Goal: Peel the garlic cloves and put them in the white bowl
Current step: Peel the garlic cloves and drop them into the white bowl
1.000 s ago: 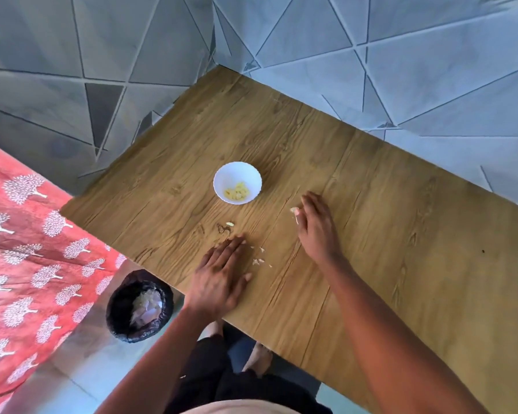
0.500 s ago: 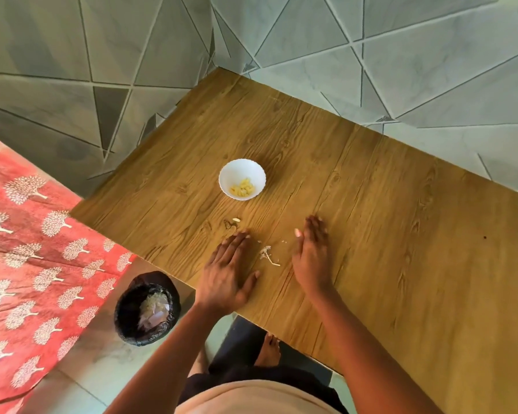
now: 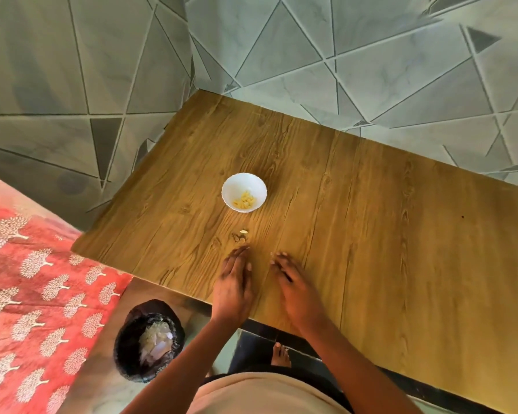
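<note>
The white bowl [image 3: 243, 186] stands on the wooden table [image 3: 371, 234] with several peeled yellow garlic cloves [image 3: 245, 201] inside it. A small scrap of garlic skin [image 3: 243, 232] lies on the table in front of the bowl. My left hand [image 3: 233, 286] and my right hand [image 3: 293, 286] lie flat on the table near its front edge, close together, fingers straight and pointing towards the bowl. Both hands are blurred. The strip of table between them shows no peel; whether any lies under the palms is hidden.
A black bin [image 3: 148, 342] lined with a bag and holding pale peels stands on the floor left of me, below the table's edge. A red cloth with white tree print [image 3: 36, 294] covers the left. Grey patterned tiles surround the table.
Both hands slid back along the table towards its front edge and closer together. The loose skin scraps that lay between them are no longer visible.
</note>
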`<act>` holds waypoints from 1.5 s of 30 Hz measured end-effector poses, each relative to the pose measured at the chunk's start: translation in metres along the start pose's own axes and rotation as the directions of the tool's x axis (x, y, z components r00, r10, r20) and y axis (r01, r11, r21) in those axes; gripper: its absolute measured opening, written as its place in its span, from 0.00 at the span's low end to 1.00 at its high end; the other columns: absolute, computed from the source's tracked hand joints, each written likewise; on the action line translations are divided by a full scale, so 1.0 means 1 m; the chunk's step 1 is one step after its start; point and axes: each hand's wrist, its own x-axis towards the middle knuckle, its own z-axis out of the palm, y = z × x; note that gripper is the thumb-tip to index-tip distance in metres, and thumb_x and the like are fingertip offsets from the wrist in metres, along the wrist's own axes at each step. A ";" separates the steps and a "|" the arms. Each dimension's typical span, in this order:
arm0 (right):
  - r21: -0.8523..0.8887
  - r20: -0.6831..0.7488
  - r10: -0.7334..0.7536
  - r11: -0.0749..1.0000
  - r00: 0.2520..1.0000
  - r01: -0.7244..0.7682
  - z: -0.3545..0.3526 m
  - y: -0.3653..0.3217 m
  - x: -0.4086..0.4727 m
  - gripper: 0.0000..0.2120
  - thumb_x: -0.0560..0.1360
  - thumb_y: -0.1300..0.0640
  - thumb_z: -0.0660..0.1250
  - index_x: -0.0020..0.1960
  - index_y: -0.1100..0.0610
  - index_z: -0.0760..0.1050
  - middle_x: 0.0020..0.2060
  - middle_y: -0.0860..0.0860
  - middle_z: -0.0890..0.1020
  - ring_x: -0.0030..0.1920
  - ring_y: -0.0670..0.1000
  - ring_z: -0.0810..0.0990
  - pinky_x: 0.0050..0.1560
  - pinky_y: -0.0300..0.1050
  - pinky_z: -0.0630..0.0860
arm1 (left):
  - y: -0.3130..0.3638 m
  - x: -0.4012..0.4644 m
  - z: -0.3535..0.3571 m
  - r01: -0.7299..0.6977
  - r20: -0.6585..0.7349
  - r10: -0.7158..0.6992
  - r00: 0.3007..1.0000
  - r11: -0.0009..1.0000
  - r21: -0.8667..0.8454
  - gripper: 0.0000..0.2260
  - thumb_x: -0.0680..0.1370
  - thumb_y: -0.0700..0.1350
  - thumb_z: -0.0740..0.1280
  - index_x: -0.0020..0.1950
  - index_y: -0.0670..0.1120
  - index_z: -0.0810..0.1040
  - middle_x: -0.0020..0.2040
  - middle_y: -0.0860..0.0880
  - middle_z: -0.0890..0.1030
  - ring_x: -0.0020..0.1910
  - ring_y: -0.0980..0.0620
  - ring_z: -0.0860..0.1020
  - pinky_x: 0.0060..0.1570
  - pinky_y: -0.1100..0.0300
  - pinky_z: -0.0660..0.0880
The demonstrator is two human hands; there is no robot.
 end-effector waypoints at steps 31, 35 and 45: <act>0.462 -0.021 -0.114 0.880 0.993 0.111 -0.072 0.002 0.064 0.18 0.79 0.57 0.59 0.61 0.60 0.83 0.57 0.54 0.85 0.61 0.49 0.80 0.65 0.36 0.72 | 0.073 0.041 0.029 0.501 0.681 -0.120 0.723 -0.588 -0.635 0.30 0.87 0.54 0.50 0.65 0.29 0.78 0.73 0.32 0.73 0.76 0.36 0.70 0.80 0.47 0.57; 0.517 -0.068 -0.134 0.843 0.989 0.150 -0.077 0.012 0.067 0.20 0.71 0.74 0.65 0.59 0.62 0.84 0.55 0.56 0.86 0.58 0.52 0.83 0.61 0.43 0.78 | 0.082 0.040 0.033 0.479 0.649 -0.186 0.737 -0.533 -0.697 0.28 0.86 0.50 0.51 0.62 0.28 0.79 0.68 0.30 0.77 0.69 0.36 0.77 0.76 0.47 0.67; 0.743 -0.230 0.101 0.660 0.968 0.108 -0.083 0.017 0.070 0.07 0.72 0.66 0.77 0.48 0.59 0.82 0.46 0.48 0.85 0.48 0.46 0.85 0.45 0.41 0.82 | 0.083 0.042 0.032 0.354 0.602 -0.422 0.678 -0.530 -0.770 0.23 0.83 0.51 0.58 0.53 0.31 0.80 0.48 0.37 0.81 0.43 0.40 0.83 0.41 0.51 0.85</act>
